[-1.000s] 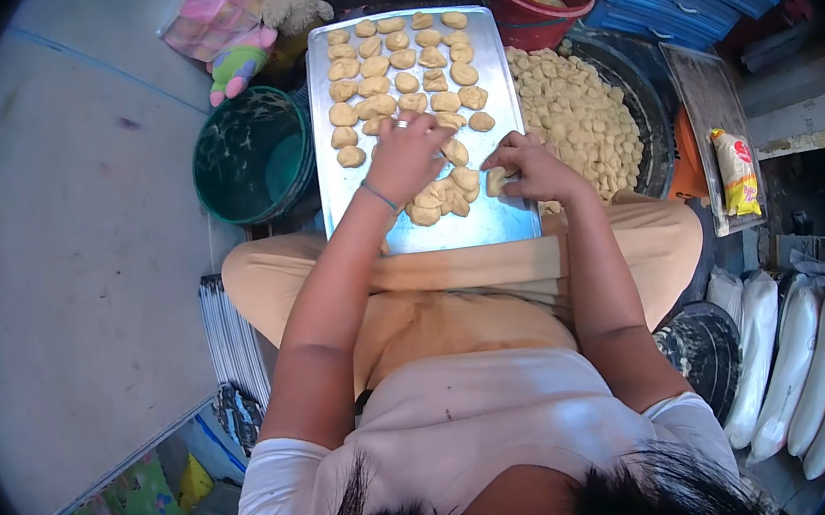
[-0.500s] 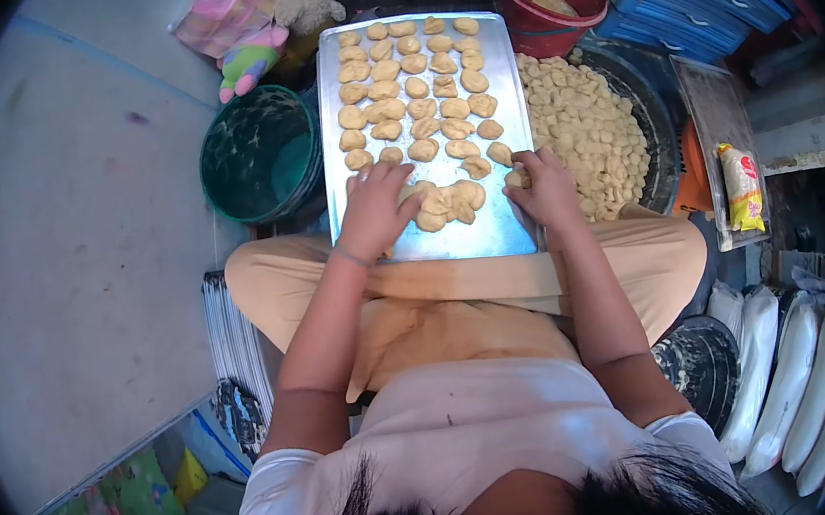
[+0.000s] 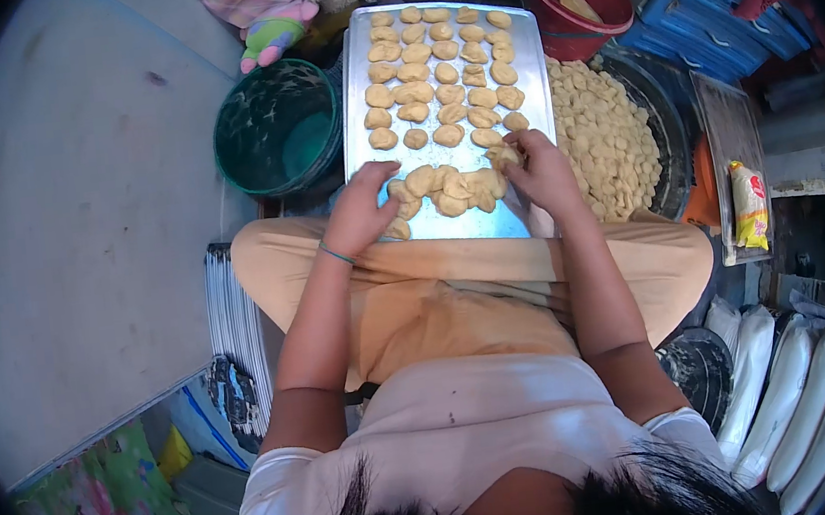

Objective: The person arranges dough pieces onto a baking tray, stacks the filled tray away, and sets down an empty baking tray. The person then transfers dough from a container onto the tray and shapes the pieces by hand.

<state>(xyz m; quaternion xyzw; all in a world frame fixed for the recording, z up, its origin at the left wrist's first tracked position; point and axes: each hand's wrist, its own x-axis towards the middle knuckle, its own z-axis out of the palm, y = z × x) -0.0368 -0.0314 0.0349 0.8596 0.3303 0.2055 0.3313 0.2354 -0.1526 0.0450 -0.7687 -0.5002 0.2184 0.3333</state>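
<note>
A metal tray [image 3: 362, 112] lies across my lap, with rows of flattened dough pieces [image 3: 446, 73] on its far part. Nearer to me is a loose dough heap [image 3: 451, 191]. My left hand [image 3: 359, 208] is at the tray's left edge, its fingers apart beside the heap's left end. My right hand [image 3: 539, 174] is at the right edge, its fingertips against a dough piece [image 3: 503, 155] at the heap's right end.
A green bucket [image 3: 278, 126] stands left of the tray. On the right are a black basin heaped with more dough [image 3: 606, 137], a red bucket [image 3: 582, 3], a board [image 3: 720, 125] with a yellow packet [image 3: 749, 207], and long white bags [image 3: 789, 399].
My left hand has moved off the rows to the tray's left edge and opened. The heap is now spread wider, and my right hand has brought dough up to its right end.
</note>
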